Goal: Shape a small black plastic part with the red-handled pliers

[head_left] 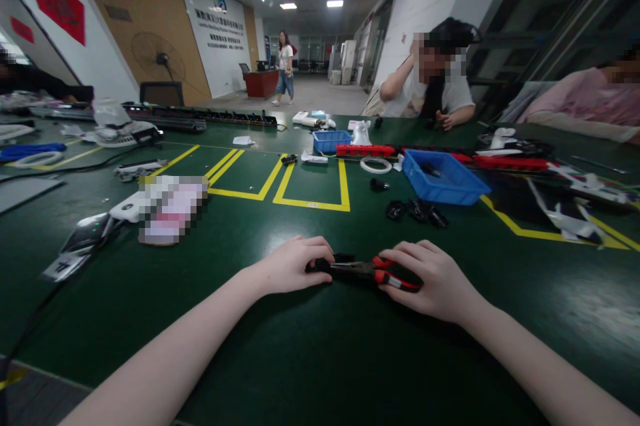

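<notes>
Both my hands rest on the green table (pixel 320 359) in front of me. My right hand (pixel 430 283) is closed round the red and black handles of a pair of pliers (pixel 373 271), whose jaws point left. My left hand (pixel 295 265) is closed on a small black part (pixel 330 261) that sits at the plier jaws. The part is mostly hidden under my fingers.
A blue bin (pixel 440 178) stands behind my hands, with small black parts (pixel 415 211) loose in front of it. A smaller blue bin (pixel 330 141), red strips (pixel 365 150), yellow floor-tape boxes (pixel 310 203) and cables lie further off. Two people sit across the table at right.
</notes>
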Demonstrator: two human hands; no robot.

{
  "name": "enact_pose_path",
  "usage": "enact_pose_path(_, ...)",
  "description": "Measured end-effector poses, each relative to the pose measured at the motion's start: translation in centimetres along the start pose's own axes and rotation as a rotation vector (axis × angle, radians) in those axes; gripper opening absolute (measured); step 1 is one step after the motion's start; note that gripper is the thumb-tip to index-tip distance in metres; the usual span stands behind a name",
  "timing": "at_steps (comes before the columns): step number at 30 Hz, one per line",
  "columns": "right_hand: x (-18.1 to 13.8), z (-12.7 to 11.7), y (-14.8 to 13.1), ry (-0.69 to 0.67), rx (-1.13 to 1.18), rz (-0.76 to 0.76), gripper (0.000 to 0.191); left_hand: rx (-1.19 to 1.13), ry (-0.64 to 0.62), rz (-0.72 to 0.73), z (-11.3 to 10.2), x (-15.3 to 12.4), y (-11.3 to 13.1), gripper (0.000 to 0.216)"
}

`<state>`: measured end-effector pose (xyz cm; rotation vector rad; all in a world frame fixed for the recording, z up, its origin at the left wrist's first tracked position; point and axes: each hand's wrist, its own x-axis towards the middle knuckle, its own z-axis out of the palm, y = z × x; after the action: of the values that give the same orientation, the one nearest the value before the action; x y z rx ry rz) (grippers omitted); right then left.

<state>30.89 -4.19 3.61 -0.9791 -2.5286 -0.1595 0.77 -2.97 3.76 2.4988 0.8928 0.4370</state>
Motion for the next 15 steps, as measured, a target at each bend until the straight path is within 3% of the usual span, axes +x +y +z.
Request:
enact_pose_path(6, -0.2, 0.5, -0.2, -0.049, 0.082, 0.071, 0.037, 0.023, 0.000, -0.001, 0.1, 0.0, -0.1, 0.019)
enact_pose_path(15, 0.0, -0.6, 0.3, -0.075, 0.105, 0.050, 0.034, 0.024, 0.006, -0.005, 0.2, 0.1, 0.2, 0.017)
